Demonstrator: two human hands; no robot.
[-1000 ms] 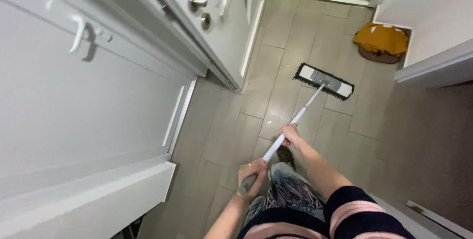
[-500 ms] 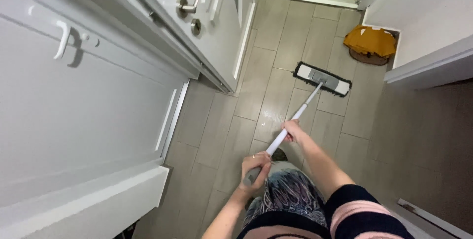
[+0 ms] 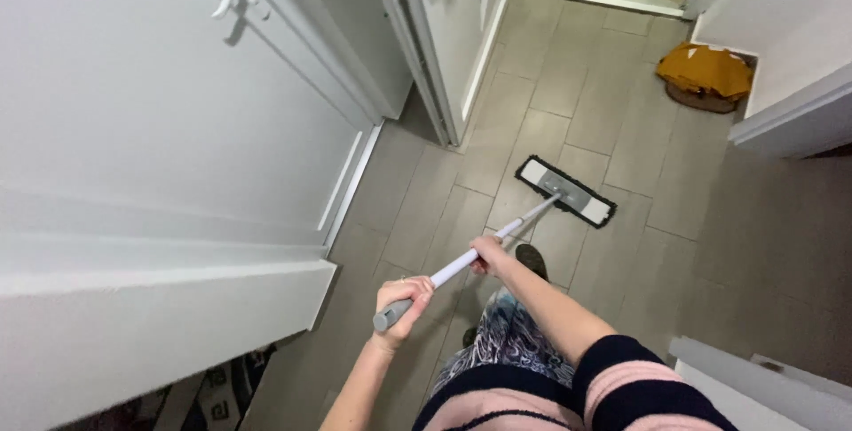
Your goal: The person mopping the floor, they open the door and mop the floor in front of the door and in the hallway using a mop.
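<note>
- Your left hand [image 3: 401, 298] was closed around the grey end grip of the mop handle [image 3: 479, 249]; your right hand [image 3: 490, 252] was closed around the white shaft further down.
- The mop head [image 3: 566, 191] lay flat on the grey tile floor [image 3: 612, 111]. Since a second earlier it had come nearer to your feet and swung leftward, so the stroke was a pull back towards you.
- The white door [image 3: 457, 31] edge stood just left of the mop head's path; cabinets [image 3: 160, 129] lined the left side.
- Open floor remained ahead and to the right, up to the yellow cloth [image 3: 706, 71] by the wall corner.
</note>
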